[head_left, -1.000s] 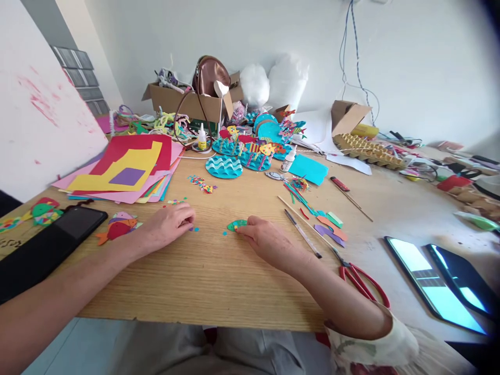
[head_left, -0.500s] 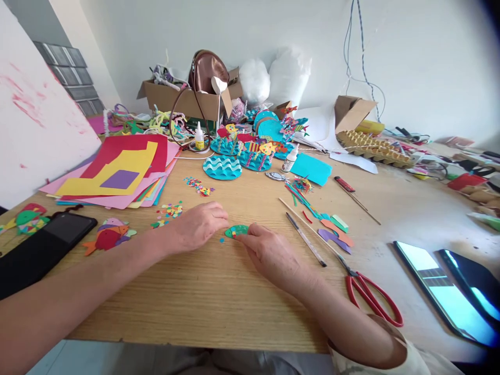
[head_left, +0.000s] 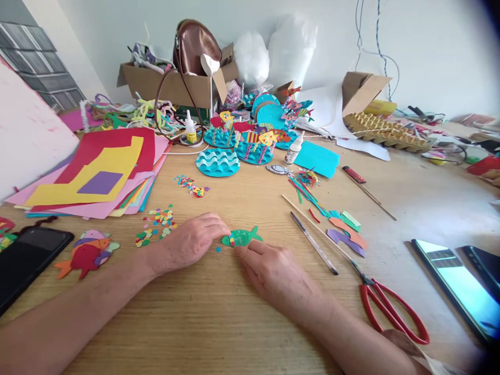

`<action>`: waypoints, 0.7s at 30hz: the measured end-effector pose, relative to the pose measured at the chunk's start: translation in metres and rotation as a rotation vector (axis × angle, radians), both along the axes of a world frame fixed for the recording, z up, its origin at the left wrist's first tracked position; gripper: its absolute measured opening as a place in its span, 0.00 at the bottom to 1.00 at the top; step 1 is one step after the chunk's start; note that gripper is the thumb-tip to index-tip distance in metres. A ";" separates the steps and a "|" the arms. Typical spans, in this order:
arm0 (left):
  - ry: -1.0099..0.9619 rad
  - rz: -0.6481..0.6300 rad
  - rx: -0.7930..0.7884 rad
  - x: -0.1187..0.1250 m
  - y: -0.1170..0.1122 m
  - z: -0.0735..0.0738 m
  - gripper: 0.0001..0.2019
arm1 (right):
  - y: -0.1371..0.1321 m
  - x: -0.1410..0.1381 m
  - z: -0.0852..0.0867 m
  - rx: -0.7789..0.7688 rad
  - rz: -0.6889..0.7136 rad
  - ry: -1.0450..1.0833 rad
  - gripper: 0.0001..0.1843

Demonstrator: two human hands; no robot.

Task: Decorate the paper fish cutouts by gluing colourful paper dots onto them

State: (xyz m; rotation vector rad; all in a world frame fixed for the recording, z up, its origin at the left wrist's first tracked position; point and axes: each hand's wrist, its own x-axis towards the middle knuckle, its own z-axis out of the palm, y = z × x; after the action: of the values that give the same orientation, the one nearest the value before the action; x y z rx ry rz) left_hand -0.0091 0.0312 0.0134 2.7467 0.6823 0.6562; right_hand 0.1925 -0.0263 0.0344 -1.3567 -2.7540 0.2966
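A green paper fish [head_left: 242,238] lies on the wooden table, with a few small red, yellow and pale dots stuck behind its head. My right hand [head_left: 275,268] is closed, its fingertips at the fish's lower edge. At the head end, my left hand [head_left: 199,237] has its fingers pinched together close to the fish; what they hold, if anything, is hidden. One blue paper dot [head_left: 218,249] rests just below the fish's head. Left of my left hand is a scatter of colored paper dots [head_left: 162,219].
Stacked paper fish [head_left: 88,252] and a black phone [head_left: 33,265] lie at left, below colored paper sheets [head_left: 58,179]. To the right are a pen [head_left: 312,242], red-handled scissors [head_left: 394,307] and another phone [head_left: 449,286]. Glue bottles [head_left: 294,149] and blue wavy discs [head_left: 217,163] stand behind.
My right hand has shifted down off the fish, so its body and tail now show. My left hand stays by the head. The view has moved slightly closer.
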 end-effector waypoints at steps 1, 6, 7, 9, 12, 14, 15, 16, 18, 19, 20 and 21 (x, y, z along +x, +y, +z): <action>0.002 -0.003 -0.017 0.000 0.000 0.000 0.16 | 0.000 0.000 -0.001 0.012 0.007 0.007 0.10; 0.012 -0.060 -0.083 0.000 0.001 -0.003 0.15 | -0.003 0.000 -0.005 0.035 0.021 0.011 0.10; 0.018 -0.066 -0.081 0.000 0.001 -0.003 0.15 | -0.003 0.000 -0.005 0.033 0.021 0.013 0.10; 0.033 -0.071 -0.063 -0.001 0.001 -0.004 0.15 | -0.003 0.001 -0.006 0.030 0.019 0.023 0.11; 0.055 -0.072 -0.029 -0.001 0.001 -0.006 0.16 | -0.002 0.002 -0.009 0.035 0.012 0.043 0.15; 0.061 -0.072 -0.012 -0.001 0.001 -0.007 0.16 | -0.002 0.002 -0.010 0.040 0.010 0.047 0.19; 0.062 -0.071 -0.005 0.000 0.001 -0.007 0.16 | -0.001 0.002 -0.011 0.041 0.009 0.045 0.20; 0.063 -0.069 0.001 0.000 0.001 -0.007 0.15 | -0.001 0.001 -0.011 0.040 0.008 0.041 0.20; 0.059 -0.065 0.007 0.002 0.000 -0.006 0.15 | -0.001 0.000 -0.012 0.035 0.003 0.030 0.19; 0.059 -0.062 0.006 0.002 0.000 -0.006 0.15 | -0.001 -0.001 -0.012 0.033 0.000 0.024 0.19; 0.057 -0.059 0.003 0.003 0.000 -0.005 0.14 | -0.001 -0.001 -0.012 0.030 -0.003 0.016 0.20; 0.055 -0.056 -0.001 0.003 0.000 -0.005 0.14 | -0.002 -0.001 -0.012 0.028 -0.004 0.010 0.20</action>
State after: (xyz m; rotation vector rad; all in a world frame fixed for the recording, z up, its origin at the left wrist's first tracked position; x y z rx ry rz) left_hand -0.0056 0.0310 0.0087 2.7812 0.6148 0.5698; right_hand 0.1910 -0.0279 0.0222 -1.3508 -2.7362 0.2631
